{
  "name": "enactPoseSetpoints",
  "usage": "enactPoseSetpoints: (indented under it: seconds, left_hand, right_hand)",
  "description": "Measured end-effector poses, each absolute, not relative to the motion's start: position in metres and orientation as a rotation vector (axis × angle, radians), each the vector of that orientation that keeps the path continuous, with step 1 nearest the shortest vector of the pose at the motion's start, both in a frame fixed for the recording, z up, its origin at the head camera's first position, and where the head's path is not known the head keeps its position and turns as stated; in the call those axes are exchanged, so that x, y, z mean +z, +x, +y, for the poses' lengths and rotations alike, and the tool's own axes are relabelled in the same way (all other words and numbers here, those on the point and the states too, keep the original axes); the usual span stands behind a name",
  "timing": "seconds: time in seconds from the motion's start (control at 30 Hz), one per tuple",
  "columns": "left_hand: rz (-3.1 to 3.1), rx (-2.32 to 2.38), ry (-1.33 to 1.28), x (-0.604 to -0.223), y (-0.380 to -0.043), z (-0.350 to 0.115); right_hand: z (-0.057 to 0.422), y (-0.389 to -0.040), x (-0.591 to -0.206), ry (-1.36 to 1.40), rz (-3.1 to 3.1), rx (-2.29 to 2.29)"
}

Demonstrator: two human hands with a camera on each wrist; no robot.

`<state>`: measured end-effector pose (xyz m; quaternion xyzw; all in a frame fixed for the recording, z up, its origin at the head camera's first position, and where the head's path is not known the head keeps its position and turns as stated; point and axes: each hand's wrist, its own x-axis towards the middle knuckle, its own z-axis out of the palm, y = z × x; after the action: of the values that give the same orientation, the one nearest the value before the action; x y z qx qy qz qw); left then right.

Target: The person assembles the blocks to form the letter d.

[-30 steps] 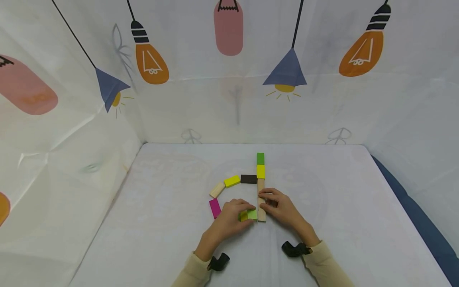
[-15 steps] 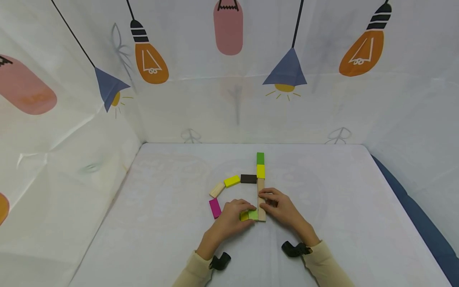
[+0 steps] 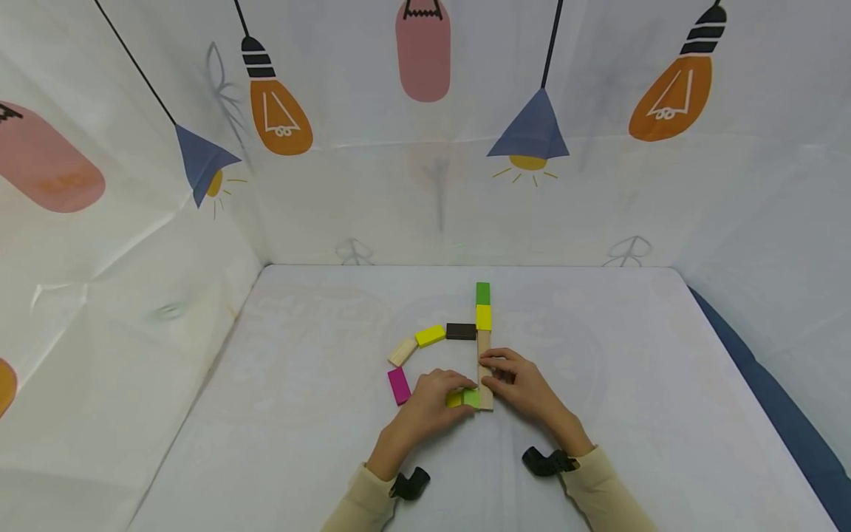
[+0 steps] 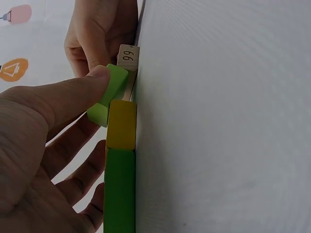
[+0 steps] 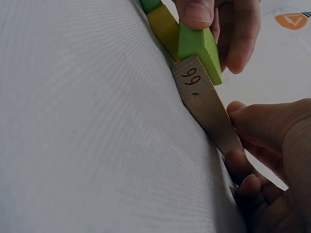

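Observation:
Between thumb and fingers my left hand (image 3: 432,403) pinches a light green block (image 3: 471,399), which looks tilted in both wrist views. It lies against the lower end of a straight column and beside a yellow block (image 4: 122,124). Behind that, a darker green block (image 4: 119,189) is mostly hidden from the head view by the hand. My right hand (image 3: 525,384) holds a plain wooden block (image 5: 193,77), marked 99 on its end, in the column. Its thumb and fingertips reach the column from the right; the exact grip is partly hidden.
Yellow (image 3: 484,318) and green (image 3: 483,293) blocks top the column. A black block (image 3: 461,332), another yellow block (image 3: 430,336), a wooden block (image 3: 402,352) and a magenta block (image 3: 399,386) curve leftward on the white table (image 3: 319,310). A printed white sheet (image 3: 372,192) hangs behind.
My left hand has shifted slightly right, bringing the light green and yellow blocks closer against the column. The right hand stays in place.

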<state>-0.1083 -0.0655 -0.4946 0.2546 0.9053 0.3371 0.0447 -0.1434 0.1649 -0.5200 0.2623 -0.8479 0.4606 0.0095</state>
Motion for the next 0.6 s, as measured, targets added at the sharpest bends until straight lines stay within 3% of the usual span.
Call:
enactPoseSetpoints:
  seconds: [0.6]
  left_hand:
    - [2.793,0.76,0.65,-0.4889,-0.1082,-0.0577]
  right_hand:
    - [0.1653,-0.1427,-0.5192,0.822,-2.645,1.453]
